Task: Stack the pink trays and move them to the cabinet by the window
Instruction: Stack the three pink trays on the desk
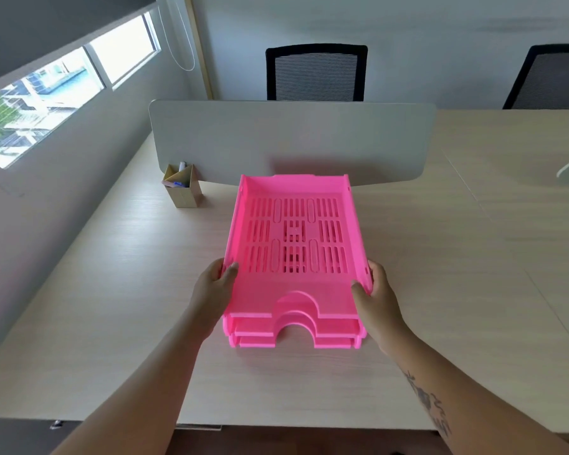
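On desk (112, 290): stacked pink trays (293, 224), slotted base, arched front cutout; left hand (216, 287), right hand (373, 298) gripping sides.

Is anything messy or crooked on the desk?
Nothing much. The pink trays sit stacked and lined up on the desk, with the left hand and right hand gripping the top tray's sides. The pen holder stands upright. No spills or damage show.
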Tool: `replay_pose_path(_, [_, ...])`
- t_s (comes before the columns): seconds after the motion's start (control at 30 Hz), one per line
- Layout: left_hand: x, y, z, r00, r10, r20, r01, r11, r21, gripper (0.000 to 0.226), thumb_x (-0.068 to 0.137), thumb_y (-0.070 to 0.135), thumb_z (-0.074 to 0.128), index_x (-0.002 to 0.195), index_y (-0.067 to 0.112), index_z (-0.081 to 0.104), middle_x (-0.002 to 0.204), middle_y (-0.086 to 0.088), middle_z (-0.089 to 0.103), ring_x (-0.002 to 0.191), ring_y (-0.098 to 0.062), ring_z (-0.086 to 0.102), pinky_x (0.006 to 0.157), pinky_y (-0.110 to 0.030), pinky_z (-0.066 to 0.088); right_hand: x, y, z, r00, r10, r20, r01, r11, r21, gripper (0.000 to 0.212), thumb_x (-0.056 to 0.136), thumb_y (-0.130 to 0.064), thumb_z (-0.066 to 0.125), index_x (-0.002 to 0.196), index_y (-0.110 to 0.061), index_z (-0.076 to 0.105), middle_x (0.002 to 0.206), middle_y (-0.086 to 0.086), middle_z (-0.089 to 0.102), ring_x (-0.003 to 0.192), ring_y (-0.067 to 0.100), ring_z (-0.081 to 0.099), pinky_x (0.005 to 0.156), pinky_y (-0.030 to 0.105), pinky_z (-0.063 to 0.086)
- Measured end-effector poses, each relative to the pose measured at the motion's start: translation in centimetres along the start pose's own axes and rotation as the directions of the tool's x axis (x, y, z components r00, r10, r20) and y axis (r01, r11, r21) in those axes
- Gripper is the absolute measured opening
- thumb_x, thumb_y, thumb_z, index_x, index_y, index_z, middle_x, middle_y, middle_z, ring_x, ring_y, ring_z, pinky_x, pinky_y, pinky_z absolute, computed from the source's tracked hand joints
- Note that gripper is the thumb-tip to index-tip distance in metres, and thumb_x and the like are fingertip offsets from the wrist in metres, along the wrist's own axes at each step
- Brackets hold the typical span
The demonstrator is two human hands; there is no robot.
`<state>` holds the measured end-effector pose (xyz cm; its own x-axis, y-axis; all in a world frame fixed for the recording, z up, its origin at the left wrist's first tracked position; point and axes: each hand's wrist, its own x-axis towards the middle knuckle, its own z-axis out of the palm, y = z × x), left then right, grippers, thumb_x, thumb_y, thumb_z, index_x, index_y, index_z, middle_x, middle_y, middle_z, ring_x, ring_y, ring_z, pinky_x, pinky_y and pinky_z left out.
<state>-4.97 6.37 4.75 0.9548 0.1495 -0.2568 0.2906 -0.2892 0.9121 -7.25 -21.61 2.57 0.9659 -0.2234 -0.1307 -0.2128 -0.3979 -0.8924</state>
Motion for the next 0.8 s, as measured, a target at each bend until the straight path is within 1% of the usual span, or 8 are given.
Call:
replay_pose_path(0.1, [-1.3,-2.8,0.0,0.998,-0.029,0.047,0.036,0.987,-0.156,0.032,0.096,0.026,0.059,0.128,0.025,0.055,0.108,-0.003,0.073,0.088,-0.015,0.073,0.06,-0.023,0.06,-1.5,1.5,0.3,0.998,0.053,0.027,-0.057,0.988,0.141,0.058,0.09,-0.029,0.062,0.143,-0.033,0.037,0.113,-0.009,0.064,0.092,0.011,0.067,0.069,0.027,0.059])
replay_pose_path(0.17, [-2.2,-4.7,0.3,0.996,-0.048,0.078,0.064,0.971,-0.23,0.033,0.093,0.031,0.063,0.124,0.03,0.055,0.103,-0.005,0.077,0.089,-0.017,0.075,0.062,-0.02,0.059,-2.3,2.2,0.7,0.99,0.115,0.078,-0.129,0.969,0.209,0.065,0.082,-0.043,0.068,0.141,-0.035,0.041,0.114,-0.009,0.066,0.101,0.013,0.067,0.083,0.035,0.059])
replay_pose_path(0.3, [-2.9,-6.6,1.6,0.988,-0.111,0.105,0.139,0.937,-0.32,0.049,0.083,0.046,0.061,0.127,0.025,0.053,0.098,0.002,0.08,0.085,-0.015,0.076,0.062,-0.017,0.058,-2.4,3.2,1.3,0.945,0.259,0.199,-0.309,0.906,0.288,0.107,0.056,-0.08,0.068,0.146,-0.033,0.036,0.132,-0.002,0.061,0.122,0.021,0.056,0.108,0.051,0.04])
replay_pose_path(0.4, [-2.5,-7.3,2.2,0.979,-0.166,0.117,0.196,0.923,-0.331,0.05,0.091,0.048,0.052,0.13,0.018,0.054,0.1,-0.008,0.079,0.087,-0.019,0.076,0.063,-0.02,0.058,-2.2,3.8,1.8,0.92,0.306,0.246,-0.375,0.871,0.318,0.114,0.05,-0.085,0.066,0.146,-0.033,0.037,0.135,-0.003,0.059,0.127,0.019,0.052,0.111,0.05,0.034])
replay_pose_path(0.47, [-2.3,-7.5,2.5,0.975,-0.186,0.12,0.216,0.916,-0.338,0.046,0.095,0.048,0.047,0.129,0.017,0.055,0.1,-0.009,0.079,0.087,-0.019,0.076,0.066,-0.021,0.056,-2.2,4.0,2.0,0.913,0.325,0.247,-0.394,0.861,0.322,0.113,0.046,-0.085,0.066,0.143,-0.033,0.042,0.128,-0.005,0.063,0.119,0.015,0.055,0.102,0.042,0.039])
replay_pose_path(0.53, [-2.1,-7.5,2.9,0.973,-0.209,0.097,0.23,0.898,-0.375,0.044,0.097,0.045,0.046,0.128,0.016,0.056,0.102,-0.012,0.078,0.09,-0.024,0.074,0.073,-0.029,0.054,-2.0,4.0,2.1,0.905,0.345,0.248,-0.414,0.85,0.327,0.109,0.043,-0.086,0.066,0.137,-0.033,0.049,0.119,-0.002,0.069,0.112,0.016,0.06,0.093,0.038,0.043])
replay_pose_path(0.63, [-2.0,-6.7,3.3,0.975,-0.217,0.056,0.219,0.876,-0.43,0.05,0.095,0.048,0.049,0.129,0.013,0.058,0.107,-0.018,0.076,0.099,-0.036,0.07,0.091,-0.05,0.053,-1.5,3.7,1.9,0.902,0.36,0.237,-0.427,0.825,0.369,0.098,0.049,-0.079,0.068,0.133,-0.031,0.054,0.122,0.003,0.069,0.117,0.025,0.06,0.105,0.051,0.04])
replay_pose_path(0.8, [-2.5,-4.2,3.6,0.976,-0.216,-0.012,0.182,0.851,-0.492,0.05,0.095,0.05,0.049,0.128,0.015,0.06,0.112,-0.022,0.073,0.101,-0.042,0.07,0.093,-0.062,0.053,-0.4,2.3,0.8,0.922,0.311,0.231,-0.382,0.826,0.415,0.088,0.057,-0.071,0.07,0.134,-0.033,0.053,0.129,0.004,0.064,0.122,0.029,0.057,0.108,0.057,0.037])
